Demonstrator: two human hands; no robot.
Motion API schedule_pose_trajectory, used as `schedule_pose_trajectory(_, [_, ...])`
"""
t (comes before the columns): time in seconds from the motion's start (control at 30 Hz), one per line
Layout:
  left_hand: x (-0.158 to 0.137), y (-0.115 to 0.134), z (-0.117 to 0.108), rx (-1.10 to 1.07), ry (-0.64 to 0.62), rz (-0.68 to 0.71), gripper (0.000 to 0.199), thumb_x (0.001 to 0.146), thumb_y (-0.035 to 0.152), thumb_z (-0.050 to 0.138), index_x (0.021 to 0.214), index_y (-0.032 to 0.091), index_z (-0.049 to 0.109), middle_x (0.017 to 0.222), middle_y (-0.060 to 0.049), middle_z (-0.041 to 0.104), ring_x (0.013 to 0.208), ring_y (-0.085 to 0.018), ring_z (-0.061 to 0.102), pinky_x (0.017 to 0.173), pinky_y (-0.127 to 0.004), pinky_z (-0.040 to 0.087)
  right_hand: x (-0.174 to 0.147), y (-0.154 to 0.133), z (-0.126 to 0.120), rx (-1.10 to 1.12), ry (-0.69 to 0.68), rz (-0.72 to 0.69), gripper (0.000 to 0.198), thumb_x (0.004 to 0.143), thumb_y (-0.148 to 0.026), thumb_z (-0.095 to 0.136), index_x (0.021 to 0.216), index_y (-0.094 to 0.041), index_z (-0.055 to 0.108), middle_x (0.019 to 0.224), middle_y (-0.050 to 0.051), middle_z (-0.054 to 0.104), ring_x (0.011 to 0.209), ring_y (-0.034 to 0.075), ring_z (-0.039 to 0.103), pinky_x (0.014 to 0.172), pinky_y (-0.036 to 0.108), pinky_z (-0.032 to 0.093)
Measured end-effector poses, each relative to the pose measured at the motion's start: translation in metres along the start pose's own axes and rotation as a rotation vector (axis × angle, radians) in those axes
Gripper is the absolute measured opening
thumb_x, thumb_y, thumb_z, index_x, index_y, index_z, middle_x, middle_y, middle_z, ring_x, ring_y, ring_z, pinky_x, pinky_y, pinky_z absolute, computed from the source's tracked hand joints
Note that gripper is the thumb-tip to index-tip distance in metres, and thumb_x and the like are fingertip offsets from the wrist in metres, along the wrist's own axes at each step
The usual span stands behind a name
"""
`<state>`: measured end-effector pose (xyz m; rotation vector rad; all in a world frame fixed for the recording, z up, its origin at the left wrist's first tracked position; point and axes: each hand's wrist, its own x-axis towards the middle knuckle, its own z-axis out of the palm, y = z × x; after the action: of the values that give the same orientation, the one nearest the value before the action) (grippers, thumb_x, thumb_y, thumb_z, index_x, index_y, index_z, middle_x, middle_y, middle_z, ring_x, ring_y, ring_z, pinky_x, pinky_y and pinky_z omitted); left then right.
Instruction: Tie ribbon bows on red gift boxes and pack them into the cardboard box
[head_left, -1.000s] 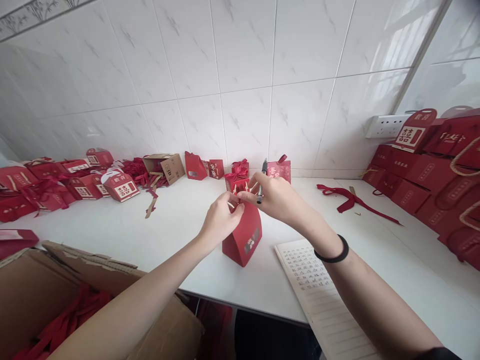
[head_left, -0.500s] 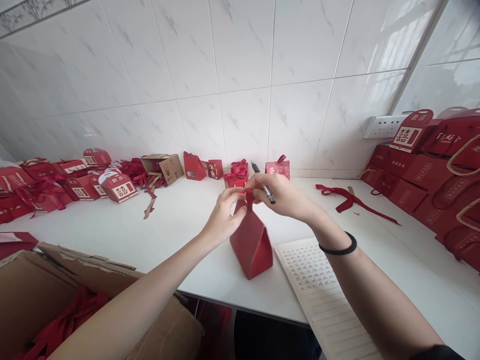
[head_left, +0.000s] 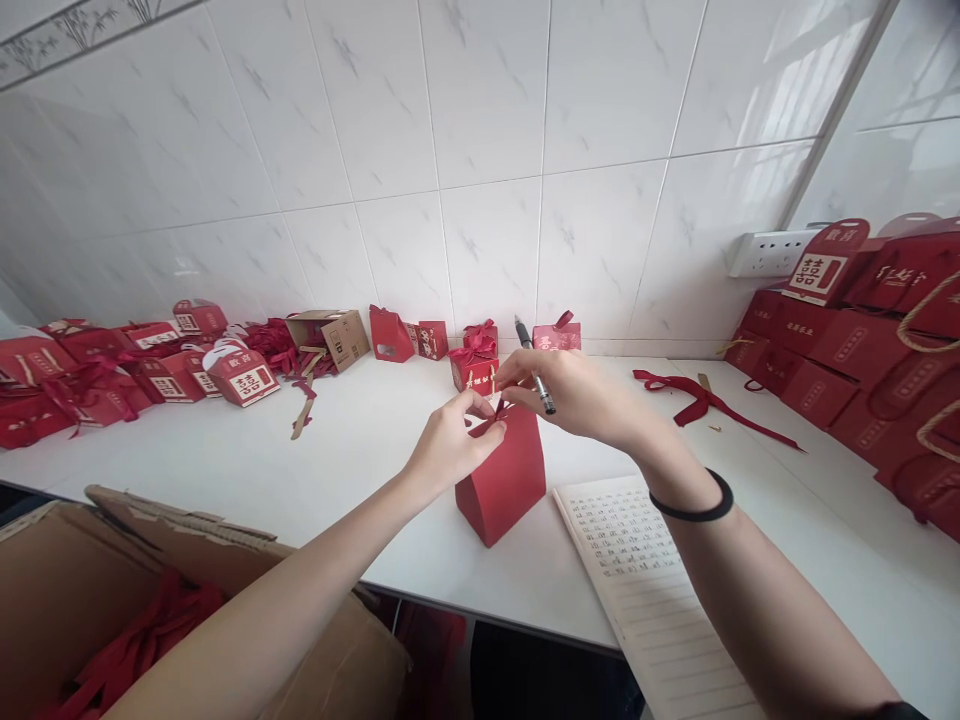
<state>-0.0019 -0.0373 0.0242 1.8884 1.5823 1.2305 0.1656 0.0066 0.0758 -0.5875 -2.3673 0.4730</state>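
Note:
A small red paper gift box (head_left: 504, 478) stands on the white table (head_left: 360, 440) in front of me. My left hand (head_left: 450, 445) pinches the folded flaps at its top from the left. From the right, my right hand (head_left: 574, 395) holds the same top with its fingertips while a black pen (head_left: 535, 367) stays tucked between its fingers. A black band circles my right wrist. A lined notebook (head_left: 645, 590) with handwriting lies just right of the box, under my right forearm.
Finished red boxes (head_left: 241, 373) and loose ribbons line the back left. A small brown carton (head_left: 334, 335) and more red boxes (head_left: 475, 364) stand by the tiled wall. Larger red bags (head_left: 862, 350) stack at the right, a red ribbon (head_left: 705, 405) beside them. An open cardboard box (head_left: 112, 600) sits at lower left.
The red box has been turned on the table, so a plain broad side now faces me. Both hands stayed at its top, working the flaps.

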Motion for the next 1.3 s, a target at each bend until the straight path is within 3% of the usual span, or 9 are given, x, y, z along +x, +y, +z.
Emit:
schedule_pose_trajectory(0.2, [0.000, 0.001, 0.000, -0.057, -0.054, 0.034, 0.019, 0.081, 0.036, 0.051, 0.083, 0.019, 0.059, 0.086, -0.002, 0.065, 0.081, -0.016, 0.060, 0.076, -0.030, 0.047, 0.008, 0.005, 0.015, 0.023, 0.134, -0.026, 0.014, 0.083, -0.001, 0.053, 0.081, -0.014, 0.054, 0.072, -0.001, 0.061, 0.061, 0.013, 0.055, 0.051, 0.021, 0.037])
schedule_pose_trajectory(0.33, [0.001, -0.001, -0.001, -0.056, -0.085, 0.036, 0.019, 0.081, 0.036, 0.052, 0.080, 0.019, 0.059, 0.085, -0.003, 0.065, 0.082, -0.018, 0.059, 0.078, -0.031, 0.047, 0.009, 0.011, 0.012, -0.018, 0.186, -0.001, 0.008, 0.086, -0.009, 0.058, 0.080, -0.014, 0.057, 0.075, 0.001, 0.062, 0.063, 0.014, 0.056, 0.054, 0.023, 0.038])
schedule_pose_trajectory(0.4, [0.001, 0.000, -0.001, -0.063, -0.092, 0.036, 0.019, 0.081, 0.036, 0.052, 0.080, 0.019, 0.059, 0.085, -0.003, 0.065, 0.082, -0.017, 0.059, 0.079, -0.031, 0.046, 0.007, 0.013, 0.004, -0.034, 0.134, 0.055, 0.006, 0.087, -0.016, 0.061, 0.081, -0.015, 0.059, 0.080, 0.002, 0.063, 0.068, 0.015, 0.058, 0.057, 0.025, 0.040])
schedule_pose_trajectory(0.5, [0.001, 0.000, 0.000, -0.051, -0.102, 0.055, 0.019, 0.082, 0.037, 0.050, 0.080, 0.019, 0.058, 0.084, -0.002, 0.065, 0.081, -0.016, 0.059, 0.078, -0.029, 0.046, 0.003, 0.014, -0.007, -0.080, -0.061, 0.152, 0.009, 0.084, -0.022, 0.067, 0.085, -0.015, 0.061, 0.083, 0.003, 0.063, 0.070, 0.017, 0.058, 0.055, 0.025, 0.040])
schedule_pose_trajectory(0.6, [0.001, 0.000, 0.000, -0.031, -0.112, 0.075, 0.021, 0.083, 0.037, 0.048, 0.081, 0.019, 0.058, 0.086, -0.002, 0.065, 0.082, -0.017, 0.058, 0.078, -0.030, 0.046, 0.002, 0.013, -0.008, -0.141, -0.176, 0.130, 0.006, 0.084, -0.020, 0.066, 0.086, -0.016, 0.062, 0.080, 0.003, 0.063, 0.066, 0.016, 0.056, 0.053, 0.024, 0.038])
schedule_pose_trajectory(0.67, [0.001, 0.000, -0.001, -0.031, -0.113, 0.081, 0.022, 0.083, 0.038, 0.048, 0.082, 0.018, 0.058, 0.087, -0.003, 0.065, 0.084, -0.017, 0.058, 0.079, -0.030, 0.046, 0.004, 0.011, -0.005, -0.154, -0.168, 0.084, 0.003, 0.085, -0.014, 0.063, 0.082, -0.015, 0.061, 0.071, 0.001, 0.060, 0.059, 0.013, 0.052, 0.052, 0.024, 0.035])
schedule_pose_trajectory(0.83, [0.002, -0.001, -0.002, -0.041, -0.124, 0.071, 0.020, 0.082, 0.036, 0.050, 0.079, 0.018, 0.058, 0.085, -0.002, 0.064, 0.082, -0.017, 0.059, 0.078, -0.030, 0.046, 0.007, 0.010, 0.004, -0.144, -0.134, 0.016, 0.021, 0.082, 0.000, 0.055, 0.068, -0.015, 0.049, 0.058, -0.004, 0.049, 0.045, 0.008, 0.037, 0.045, 0.023, 0.025])
schedule_pose_trajectory(1.07, [0.000, 0.003, -0.002, -0.017, -0.135, 0.033, 0.016, 0.081, 0.033, 0.048, 0.077, 0.019, 0.056, 0.080, -0.001, 0.061, 0.081, -0.018, 0.058, 0.079, -0.032, 0.046, 0.007, 0.011, 0.004, -0.125, -0.133, 0.048, 0.025, 0.084, -0.003, 0.052, 0.066, -0.016, 0.041, 0.061, -0.003, 0.050, 0.047, 0.009, 0.036, 0.046, 0.024, 0.025])
schedule_pose_trajectory(1.3, [0.000, 0.004, -0.003, -0.072, -0.165, 0.025, 0.010, 0.079, 0.025, 0.047, 0.071, 0.020, 0.051, 0.082, 0.001, 0.060, 0.079, -0.015, 0.056, 0.073, -0.027, 0.044, 0.007, 0.009, 0.005, -0.140, -0.126, 0.047, 0.025, 0.080, 0.003, 0.051, 0.065, -0.016, 0.043, 0.055, -0.005, 0.044, 0.044, 0.008, 0.033, 0.047, 0.024, 0.023])
